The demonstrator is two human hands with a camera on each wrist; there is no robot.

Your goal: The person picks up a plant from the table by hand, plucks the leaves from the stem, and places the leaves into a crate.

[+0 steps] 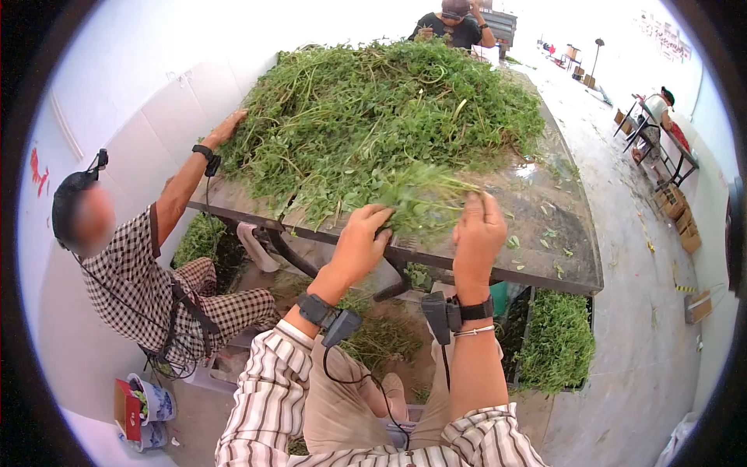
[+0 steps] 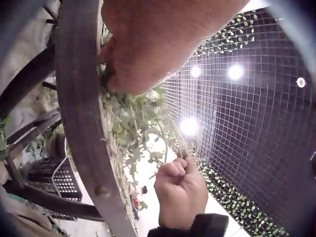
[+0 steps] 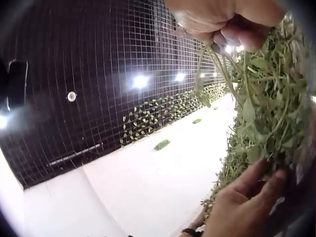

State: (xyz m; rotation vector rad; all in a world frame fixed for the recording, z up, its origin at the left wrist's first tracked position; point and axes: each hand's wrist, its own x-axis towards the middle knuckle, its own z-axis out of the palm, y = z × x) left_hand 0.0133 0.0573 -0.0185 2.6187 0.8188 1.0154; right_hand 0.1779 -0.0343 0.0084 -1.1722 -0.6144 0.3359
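A small bunch of leafy green stems point(image 1: 424, 198) is stretched between the two hands, above the near edge of the table; it is blurred in the head view. My right hand point(image 1: 478, 241) pinches the stem ends between thumb and curled fingers. At the leafy end, my left hand point(image 1: 362, 241) holds the bunch, thumb and finger closed on it in the right wrist view. Behind them a big heap of the same greens point(image 1: 373, 117) covers much of the dark table point(image 1: 545, 249).
Crates of greens point(image 1: 556, 338) stand under the table at right, with more at left. Loose stems point(image 1: 381, 338) lie on the floor by the knees. A person in a checked outfit point(image 1: 124, 288) sits at left, one hand at the heap. Another person point(image 1: 459, 31) sits across the table.
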